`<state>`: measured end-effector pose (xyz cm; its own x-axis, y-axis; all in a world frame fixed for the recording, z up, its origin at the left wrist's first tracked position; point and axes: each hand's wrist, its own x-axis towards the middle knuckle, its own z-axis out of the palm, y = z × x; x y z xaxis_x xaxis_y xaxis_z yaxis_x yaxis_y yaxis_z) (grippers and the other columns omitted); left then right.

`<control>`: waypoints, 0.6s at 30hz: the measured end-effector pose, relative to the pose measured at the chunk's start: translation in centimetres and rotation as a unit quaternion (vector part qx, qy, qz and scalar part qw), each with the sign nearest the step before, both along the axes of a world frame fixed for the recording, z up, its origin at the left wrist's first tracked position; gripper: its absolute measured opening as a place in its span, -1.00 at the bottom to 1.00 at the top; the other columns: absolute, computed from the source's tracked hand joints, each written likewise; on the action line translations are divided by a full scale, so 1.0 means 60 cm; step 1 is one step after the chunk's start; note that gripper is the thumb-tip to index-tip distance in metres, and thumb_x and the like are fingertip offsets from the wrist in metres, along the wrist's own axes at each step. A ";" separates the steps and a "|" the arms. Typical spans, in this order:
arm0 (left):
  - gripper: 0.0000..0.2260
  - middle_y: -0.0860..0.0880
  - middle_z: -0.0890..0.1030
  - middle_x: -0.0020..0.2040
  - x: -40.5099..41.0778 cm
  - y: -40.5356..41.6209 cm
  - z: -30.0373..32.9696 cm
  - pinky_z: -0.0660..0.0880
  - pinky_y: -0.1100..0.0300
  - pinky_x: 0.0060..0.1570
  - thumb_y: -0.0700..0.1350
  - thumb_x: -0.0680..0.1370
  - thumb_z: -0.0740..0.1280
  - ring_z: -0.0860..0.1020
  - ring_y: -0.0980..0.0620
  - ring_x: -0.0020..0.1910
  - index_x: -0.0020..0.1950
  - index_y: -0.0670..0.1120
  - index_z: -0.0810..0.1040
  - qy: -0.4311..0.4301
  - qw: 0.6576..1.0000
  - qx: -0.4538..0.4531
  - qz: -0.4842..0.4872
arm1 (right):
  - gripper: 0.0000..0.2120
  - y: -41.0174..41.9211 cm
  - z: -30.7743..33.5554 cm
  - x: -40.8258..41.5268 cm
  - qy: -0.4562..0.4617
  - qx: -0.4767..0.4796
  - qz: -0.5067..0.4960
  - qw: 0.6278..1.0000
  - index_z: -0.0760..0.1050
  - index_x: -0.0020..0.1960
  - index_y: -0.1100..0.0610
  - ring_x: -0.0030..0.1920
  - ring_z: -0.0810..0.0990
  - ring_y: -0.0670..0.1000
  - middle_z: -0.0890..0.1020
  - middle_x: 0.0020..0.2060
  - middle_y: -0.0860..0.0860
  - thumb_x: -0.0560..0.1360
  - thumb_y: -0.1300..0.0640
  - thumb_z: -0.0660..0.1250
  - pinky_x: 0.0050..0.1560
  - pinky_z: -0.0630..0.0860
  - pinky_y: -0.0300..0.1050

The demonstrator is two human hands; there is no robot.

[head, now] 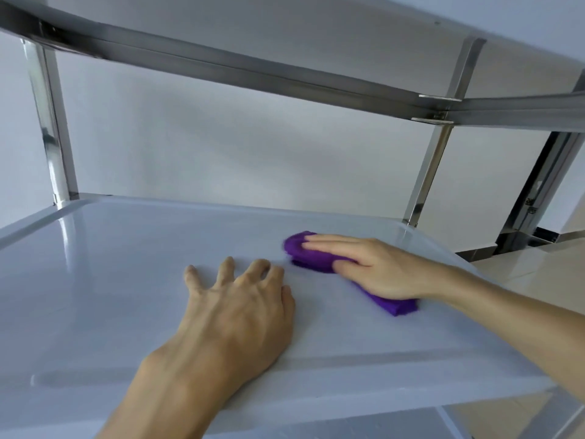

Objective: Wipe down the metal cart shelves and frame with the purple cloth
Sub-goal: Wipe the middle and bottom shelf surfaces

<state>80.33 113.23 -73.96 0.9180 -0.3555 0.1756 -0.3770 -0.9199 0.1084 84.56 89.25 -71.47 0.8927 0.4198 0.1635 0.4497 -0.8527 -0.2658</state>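
Note:
The metal cart's middle shelf (110,264) fills the lower half of the view, pale and glossy. A folded purple cloth (311,258) lies on its right part. My right hand (376,267) presses flat on the cloth with straight fingers, covering its middle; the cloth's ends show past the fingertips and under the wrist. My left hand (237,308) rests on the bare shelf to the left of the cloth, fingers spread and slightly bent, holding nothing.
The upper shelf's underside (285,36) and its steel rail (221,68) run overhead. Steel posts stand at the back left (52,128) and back right (433,166). A white wall is behind; tiled floor (522,264) shows at right.

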 end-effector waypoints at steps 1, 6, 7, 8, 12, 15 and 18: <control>-0.63 0.20 0.26 0.44 0.000 -0.001 0.000 0.14 -0.35 0.36 0.11 0.64 -0.17 0.17 -0.11 0.53 0.34 0.12 0.28 -0.001 1.000 0.004 -0.003 | -0.48 -0.038 0.002 -0.004 0.012 0.016 -0.045 0.999 0.31 0.44 -0.26 0.43 0.20 -0.40 0.28 0.43 -0.39 0.63 0.25 0.15 0.46 0.06 -0.42; -0.63 0.12 0.24 0.45 0.000 -0.010 -0.004 0.06 -0.45 0.33 0.11 0.64 -0.16 0.10 -0.19 0.55 0.35 0.08 0.26 -0.004 0.999 0.033 -0.005 | -0.51 -0.155 0.006 0.066 0.019 0.035 -0.300 0.953 0.28 0.49 -0.18 0.41 0.37 -0.02 0.37 0.47 -0.10 0.63 0.20 0.10 0.28 0.30 -0.19; -0.62 0.11 0.24 0.44 0.001 -0.012 -0.005 0.04 -0.46 0.32 0.11 0.65 -0.16 0.08 -0.21 0.55 0.36 0.06 0.25 -0.006 0.999 0.037 -0.006 | -0.50 -0.149 0.006 0.089 0.017 0.023 -0.324 0.946 0.27 0.50 -0.16 0.39 0.39 0.03 0.38 0.47 -0.05 0.62 0.20 0.08 0.26 0.32 -0.15; -0.62 0.10 0.23 0.44 0.003 -0.014 -0.006 0.02 -0.47 0.32 0.11 0.65 -0.16 0.07 -0.21 0.55 0.38 0.05 0.24 -0.009 0.999 0.039 -0.006 | -0.49 -0.132 0.007 0.113 0.013 0.010 -0.337 0.941 0.26 0.50 -0.15 0.38 0.40 0.07 0.39 0.47 -0.02 0.60 0.20 0.06 0.26 0.34 -0.12; -0.60 0.11 0.15 0.50 0.012 -0.015 -0.008 -0.06 -0.48 0.31 0.12 0.64 -0.15 0.01 -0.21 0.56 0.42 0.05 0.18 -0.008 0.999 0.040 0.004 | -0.48 0.018 0.009 0.197 -0.006 -0.035 -0.259 0.965 0.27 0.51 -0.07 0.40 0.38 0.11 0.33 0.50 0.00 0.57 0.20 0.05 0.31 0.33 -0.08; -0.64 0.15 0.14 0.47 0.016 -0.010 -0.010 -0.05 -0.47 0.29 0.13 0.63 -0.16 0.01 -0.17 0.56 0.38 0.08 0.16 -0.008 0.999 0.038 0.013 | -0.52 0.165 0.003 0.235 -0.017 -0.051 -0.096 0.994 0.26 0.51 -0.11 0.48 0.29 0.06 0.28 0.53 -0.07 0.60 0.11 0.10 0.40 0.22 -0.10; -0.65 0.22 0.05 0.52 0.022 -0.004 -0.008 -0.07 -0.45 0.34 0.15 0.63 -0.18 -0.03 -0.11 0.58 0.41 0.20 0.05 0.005 1.000 0.018 0.017 | -0.54 0.238 -0.002 0.258 -0.021 -0.042 -0.009 0.999 0.29 0.50 -0.13 0.49 0.28 0.02 0.31 0.52 -0.07 0.62 0.08 0.12 0.48 0.18 -0.11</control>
